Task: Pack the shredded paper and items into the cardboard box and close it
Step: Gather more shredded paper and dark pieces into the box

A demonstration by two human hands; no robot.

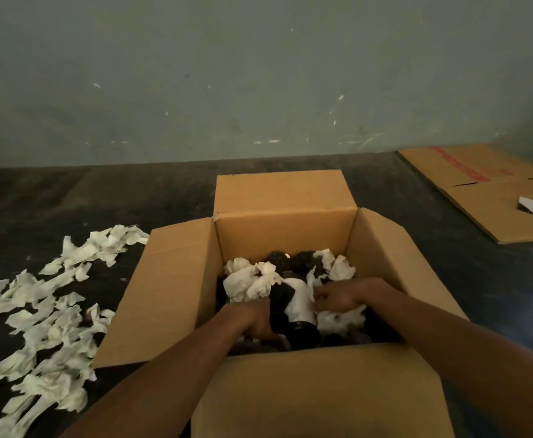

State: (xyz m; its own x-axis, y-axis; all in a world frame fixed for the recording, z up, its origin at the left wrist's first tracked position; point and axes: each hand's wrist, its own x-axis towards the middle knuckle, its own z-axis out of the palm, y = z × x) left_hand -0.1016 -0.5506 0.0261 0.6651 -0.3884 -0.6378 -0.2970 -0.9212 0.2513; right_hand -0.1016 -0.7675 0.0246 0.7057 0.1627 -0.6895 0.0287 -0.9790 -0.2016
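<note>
So the box (285, 235) is plain brown corrugated cardboard, sitting on a dark scuffed floor (69, 197) with all four flaps open. Inside it there's a jumble of crumpled white paper (249, 281) mixed with dark, lumpy stuff I can't really make out, plus a bottle (301, 306) lying in the middle: dark, with a smooth white label wrapped around it.

Both hands are down inside the box. The left hand (263, 320) is beside the bottle's left side, fingers curled down into the dark filling, but I can't tell if it's gripping anything. The right hand (337, 297) is on the bottle's right side, fingers curled in against the label and the paper there; it's too blurry to tell whether it's pinching either one.

Left of the box, a loose pile of torn white strips (47, 314) is spread over the floor, all ragged and wrinkly. Off to the box's far right lies a flattened cardboard sheet (492, 191) with red print. Behind the box is a scratched grey-green wall (258, 74).
</note>
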